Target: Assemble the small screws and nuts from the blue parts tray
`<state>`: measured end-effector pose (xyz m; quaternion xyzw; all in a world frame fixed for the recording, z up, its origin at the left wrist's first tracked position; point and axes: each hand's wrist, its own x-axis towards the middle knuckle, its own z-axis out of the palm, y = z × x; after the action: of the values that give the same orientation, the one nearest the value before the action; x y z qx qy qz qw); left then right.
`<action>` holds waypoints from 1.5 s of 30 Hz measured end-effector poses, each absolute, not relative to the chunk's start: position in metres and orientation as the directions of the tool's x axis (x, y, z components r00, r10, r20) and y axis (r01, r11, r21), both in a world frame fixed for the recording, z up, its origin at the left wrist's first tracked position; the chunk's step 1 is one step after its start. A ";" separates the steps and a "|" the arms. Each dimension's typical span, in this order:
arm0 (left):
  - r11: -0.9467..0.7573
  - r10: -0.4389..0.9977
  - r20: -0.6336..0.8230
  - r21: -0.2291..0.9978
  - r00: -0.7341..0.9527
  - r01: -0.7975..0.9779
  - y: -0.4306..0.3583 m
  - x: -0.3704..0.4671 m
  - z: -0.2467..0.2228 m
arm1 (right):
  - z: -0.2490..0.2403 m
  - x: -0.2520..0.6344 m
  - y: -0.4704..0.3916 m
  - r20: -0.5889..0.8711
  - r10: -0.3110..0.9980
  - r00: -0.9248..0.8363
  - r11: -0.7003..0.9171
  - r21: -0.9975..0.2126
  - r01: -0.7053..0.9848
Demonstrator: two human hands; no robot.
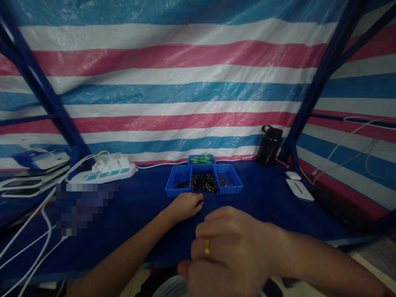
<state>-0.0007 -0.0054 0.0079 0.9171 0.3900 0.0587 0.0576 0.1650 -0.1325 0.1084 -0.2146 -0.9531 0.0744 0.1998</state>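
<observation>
My left hand (186, 206) rests at the front of the blue bins, its fingers curled together; whatever they hold, if anything, is hidden. Closer to the camera, my right hand (230, 247) is raised near the table's front edge, closed in a fist with a gold ring on one finger. Its palm side faces away, so its contents do not show. Dark small pieces lie in the left blue bin (177, 192). Many black and gold-coloured small parts (204, 182) fill the middle bin. In the right bin (233, 190) are a few shiny metal bits.
Green pieces (201, 159) sit in a bin at the back. A white power strip (105, 175) with plugs and cables stands left. A black bottle (269, 145) is at the back right, near a white flat device (299, 189). Striped sheeting (185, 95) hangs behind the blue table (262, 206).
</observation>
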 end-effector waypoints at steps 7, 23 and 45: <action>-0.556 0.831 0.045 0.046 0.554 0.830 0.002 0.010 -0.006 | 0.028 0.178 -0.058 0.028 0.582 -0.812 0.811 0.046 0.583; -0.567 0.822 0.050 -0.021 0.568 0.823 0.003 0.018 -0.009 | -0.005 0.192 -0.022 0.090 0.674 -0.733 0.739 -0.071 0.670; -0.749 0.658 0.173 0.248 0.733 0.614 0.002 -0.002 -0.001 | -0.015 0.201 -0.008 0.210 0.768 -0.606 0.631 -0.410 0.658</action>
<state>-0.0022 0.0023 -0.0014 0.9268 0.3431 0.1255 0.0872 0.2014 -0.0082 -0.0151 -0.4033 -0.8839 0.1470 0.1858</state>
